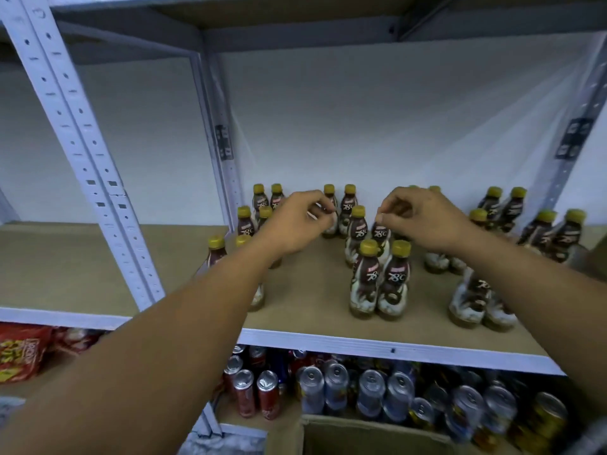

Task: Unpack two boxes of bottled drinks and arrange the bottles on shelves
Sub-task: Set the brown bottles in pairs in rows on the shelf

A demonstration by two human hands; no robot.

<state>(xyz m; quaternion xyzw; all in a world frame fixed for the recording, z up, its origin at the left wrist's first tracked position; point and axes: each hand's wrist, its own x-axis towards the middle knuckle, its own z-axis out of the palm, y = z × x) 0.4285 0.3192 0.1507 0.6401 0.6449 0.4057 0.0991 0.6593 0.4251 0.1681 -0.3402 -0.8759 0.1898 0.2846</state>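
Shelf (328, 339): brown board with a white front rim, carrying the chocolate-drink bottles (395, 280), which stand upright in pairs across it, yellow caps up.
Cardboard box (361, 435): down at the bottom edge, top open; what's inside is out of view.
Lower shelf: packed with cans (371, 389), silver tops showing, red ones at the left.
Snack bags (23, 353): red, far left, below the board.
Right hand (423, 221): fingers curled, tips pinching the top of the middle bottle (381, 233).
Left hand (292, 221): fingers curled, tips at the back bottle (329, 192); gripping or just touching, too blurred to tell.
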